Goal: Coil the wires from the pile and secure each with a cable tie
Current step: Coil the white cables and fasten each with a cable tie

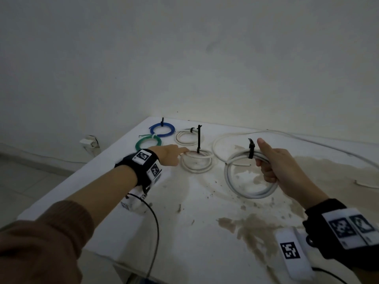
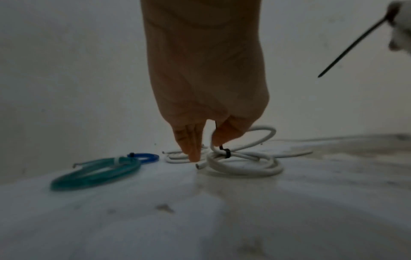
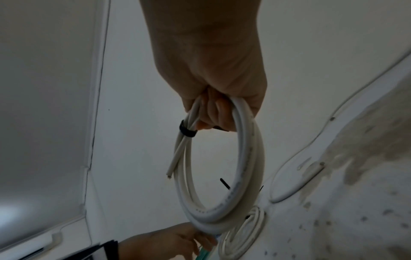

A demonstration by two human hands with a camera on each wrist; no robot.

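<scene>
All three views are dim and grey, with soft grain across the wall (image 1: 184,58). In the head view the brightest patch sits on the far left corner of the tabletop (image 1: 155,124), fading to murk toward the near edge; shadows are faint and diffuse. The frame darkens at its corners, and the far tabletop edge bows with wide-angle distortion. In the left wrist view the near tabletop is a smeared blur, and the green coil (image 2: 95,173) is soft. In the right wrist view the white coil (image 3: 244,158) is fairly sharp, while the left hand (image 3: 169,241) below is blurred.
</scene>
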